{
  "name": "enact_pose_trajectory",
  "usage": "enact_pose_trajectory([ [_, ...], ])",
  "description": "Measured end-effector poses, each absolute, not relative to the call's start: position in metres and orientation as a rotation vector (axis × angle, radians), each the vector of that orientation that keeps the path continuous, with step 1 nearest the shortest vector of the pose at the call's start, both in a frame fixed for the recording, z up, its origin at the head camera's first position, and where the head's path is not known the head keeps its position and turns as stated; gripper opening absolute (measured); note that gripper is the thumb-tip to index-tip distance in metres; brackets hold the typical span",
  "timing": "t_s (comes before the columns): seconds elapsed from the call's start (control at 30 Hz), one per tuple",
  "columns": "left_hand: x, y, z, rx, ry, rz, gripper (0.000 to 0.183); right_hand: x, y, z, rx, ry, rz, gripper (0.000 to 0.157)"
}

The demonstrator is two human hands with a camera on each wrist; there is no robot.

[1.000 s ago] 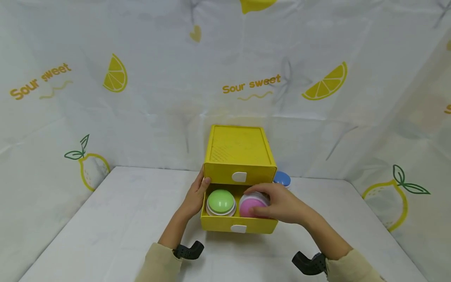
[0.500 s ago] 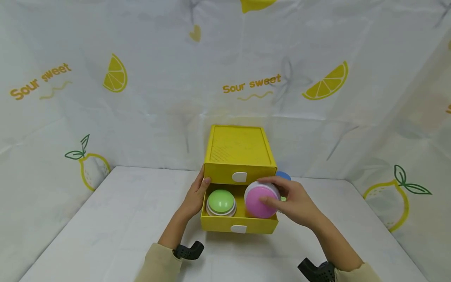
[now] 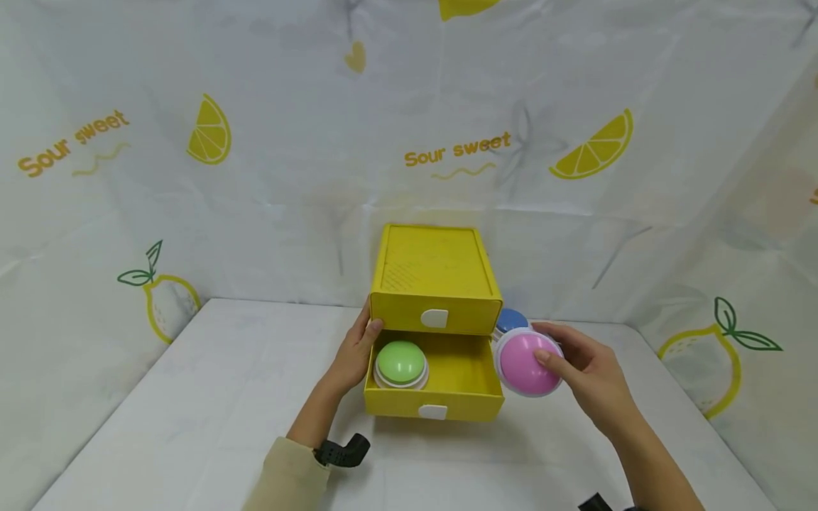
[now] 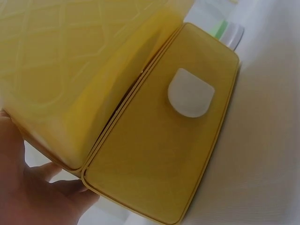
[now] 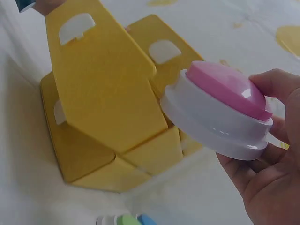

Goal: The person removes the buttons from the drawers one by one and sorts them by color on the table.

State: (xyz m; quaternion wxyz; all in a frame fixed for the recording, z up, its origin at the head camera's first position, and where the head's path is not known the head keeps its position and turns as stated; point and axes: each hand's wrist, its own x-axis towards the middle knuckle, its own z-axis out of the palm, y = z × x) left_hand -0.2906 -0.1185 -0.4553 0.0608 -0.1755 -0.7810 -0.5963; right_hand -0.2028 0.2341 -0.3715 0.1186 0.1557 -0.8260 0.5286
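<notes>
My right hand (image 3: 594, 376) holds a pink push button (image 3: 529, 363) with a white base, just right of the yellow drawer box (image 3: 437, 262). In the right wrist view, the thumb lies on the pink dome (image 5: 229, 86) and the fingers reach under the base. A green push button (image 3: 401, 363) sits in the left half of the pulled-out lower drawer (image 3: 469, 365). My left hand (image 3: 350, 355) rests against the box's left side, thumb at the front corner; in the left wrist view it touches the box near the drawer front (image 4: 154, 145). Some fingers are hidden.
A blue push button (image 3: 511, 319) stands beside the box at the right, partly hidden. Low in the right wrist view, the tops of a green button (image 5: 126, 220) and a blue one show. A lemon-print sheet (image 3: 287, 213) hangs behind the white table (image 3: 243, 397).
My right hand has lifted the pink push button out of the lower drawer and carried it to the right, outside the box. The left hand and green button stay in place.
</notes>
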Motion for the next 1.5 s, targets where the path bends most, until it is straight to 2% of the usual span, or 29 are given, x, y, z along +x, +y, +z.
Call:
enact_pose_trajectory([
  [0.43, -0.291, -0.118, -0.453, -0.537, -2.361, -1.828, 0.060, -0.207, 0.275, -0.427, 0.042, -2.620, 1.464, 0.052],
  [0.87, -0.289, -0.123, -0.452, -0.503, -2.413, -1.833, 0.063, -0.217, 0.271, -0.474, -0.218, -2.706, 1.617, 0.061],
  [1.0, -0.289, -0.120, -0.450, -0.535, -2.389, -1.824, 0.062, -0.218, 0.272, -0.482, -0.228, -2.686, 1.651, 0.060],
  [1.33, -0.288, -0.119, -0.449, -0.506, -2.414, -1.819, 0.061, -0.216, 0.267, -0.486, -0.310, -2.684, 1.553, 0.067],
  [1.5, -0.287, -0.120, -0.448, -0.509, -2.418, -1.812, 0.061, -0.216, 0.267, -0.491, -0.311, -2.676, 1.454, 0.063],
])
